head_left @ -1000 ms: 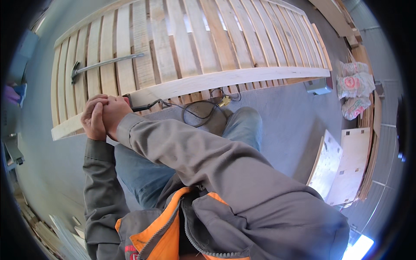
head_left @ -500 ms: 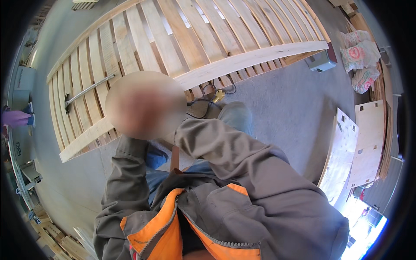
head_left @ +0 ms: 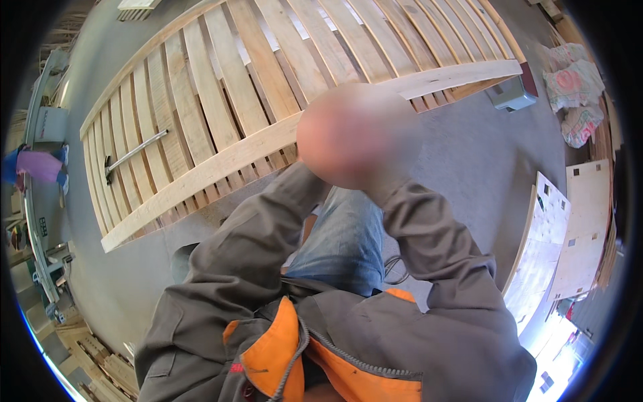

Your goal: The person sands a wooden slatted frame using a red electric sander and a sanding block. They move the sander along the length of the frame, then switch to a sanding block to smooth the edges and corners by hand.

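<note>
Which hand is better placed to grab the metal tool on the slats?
Probably the left: both hands are raised together, blurred, and the metal tool lies on the slats off to the person's left.

Curved slatted wooden frame (head_left: pixel 268 87) flat on grey floor, beyond hands.

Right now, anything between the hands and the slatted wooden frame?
Nothing visible. The left hand and right hand sit together, blurred, over the near rail of the slatted wooden frame; whether they hold anything cannot be told. A metal tool lies on the slats, far left.
</note>
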Motion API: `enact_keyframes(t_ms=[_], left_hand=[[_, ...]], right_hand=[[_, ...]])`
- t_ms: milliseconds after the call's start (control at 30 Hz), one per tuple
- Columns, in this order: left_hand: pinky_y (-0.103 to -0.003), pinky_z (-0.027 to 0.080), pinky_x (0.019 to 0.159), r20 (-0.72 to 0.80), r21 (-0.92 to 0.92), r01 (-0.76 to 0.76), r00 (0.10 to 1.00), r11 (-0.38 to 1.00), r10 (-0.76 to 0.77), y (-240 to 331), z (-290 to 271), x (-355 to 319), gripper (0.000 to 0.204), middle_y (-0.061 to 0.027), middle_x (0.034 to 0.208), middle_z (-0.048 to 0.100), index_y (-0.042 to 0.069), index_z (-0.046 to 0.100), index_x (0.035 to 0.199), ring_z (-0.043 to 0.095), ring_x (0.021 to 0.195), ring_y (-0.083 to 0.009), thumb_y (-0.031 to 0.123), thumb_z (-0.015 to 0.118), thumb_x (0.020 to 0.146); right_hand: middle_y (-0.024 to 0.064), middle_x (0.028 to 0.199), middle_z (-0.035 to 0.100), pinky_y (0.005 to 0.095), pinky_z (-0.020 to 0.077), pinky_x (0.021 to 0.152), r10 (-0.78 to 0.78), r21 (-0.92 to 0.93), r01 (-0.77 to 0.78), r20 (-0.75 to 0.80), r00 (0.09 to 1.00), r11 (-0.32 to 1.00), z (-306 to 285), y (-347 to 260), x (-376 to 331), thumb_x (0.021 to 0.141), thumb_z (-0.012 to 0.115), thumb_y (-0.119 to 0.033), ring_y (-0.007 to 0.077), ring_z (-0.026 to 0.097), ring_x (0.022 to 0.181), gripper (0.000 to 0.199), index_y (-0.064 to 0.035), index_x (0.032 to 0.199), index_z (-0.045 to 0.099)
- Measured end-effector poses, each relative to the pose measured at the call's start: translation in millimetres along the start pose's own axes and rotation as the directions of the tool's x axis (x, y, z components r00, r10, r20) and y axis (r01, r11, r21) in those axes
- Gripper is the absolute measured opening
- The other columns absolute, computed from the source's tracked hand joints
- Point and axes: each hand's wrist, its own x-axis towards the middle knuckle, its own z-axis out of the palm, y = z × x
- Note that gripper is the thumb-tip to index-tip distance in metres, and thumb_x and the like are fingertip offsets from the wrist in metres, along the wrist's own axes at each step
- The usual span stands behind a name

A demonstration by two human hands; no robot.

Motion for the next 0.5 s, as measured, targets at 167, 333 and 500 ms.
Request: enact_keyframes(t_ms=[167, 333, 500], left_hand=[[-0.044, 0.053, 0.088, 0.009, 0.011, -0.124, 0.992, 0.992, 0.124, 20, 70, 33, 0.007, -0.0102, 0.098, 0.071, 0.007, 0.070, 0.090, 0.066, 0.095, -0.0325, 0.010, 0.070, 0.083], [-0.043, 0.051, 0.089, 0.077, -0.008, -0.117, 0.990, 0.993, 0.117, 29, 120, 48, 0.011, -0.0084, 0.101, 0.070, 0.009, 0.069, 0.093, 0.063, 0.100, -0.0315, 0.014, 0.071, 0.084], [-0.042, 0.051, 0.090, 0.086, -0.021, -0.121, 0.989, 0.992, 0.122, 28, 105, 39, 0.015, -0.0075, 0.104, 0.069, 0.010, 0.070, 0.097, 0.063, 0.101, -0.0313, 0.014, 0.071, 0.083]], right_hand=[[0.0160, 0.126, 0.063, 0.0486, 0.0499, 0.092, -0.010, -0.261, -0.016, -0.098, 0.995, 0.965, -17, 88, -24, 0.090, 0.070, -0.036, 0.0359, 0.060, 0.114, 0.049, -0.0120, 0.131, 0.061], [0.0136, 0.129, 0.062, 0.0466, 0.0485, 0.095, 0.035, -0.062, -0.056, -0.295, 0.955, 0.997, -67, 114, -44, 0.091, 0.070, -0.036, 0.0357, 0.060, 0.116, 0.050, -0.0125, 0.134, 0.060], [0.0127, 0.131, 0.063, 0.0464, 0.0484, 0.095, 0.004, -0.183, -0.033, -0.159, 0.987, 0.983, -57, 107, -47, 0.090, 0.070, -0.036, 0.0340, 0.060, 0.119, 0.051, -0.0127, 0.135, 0.061]])
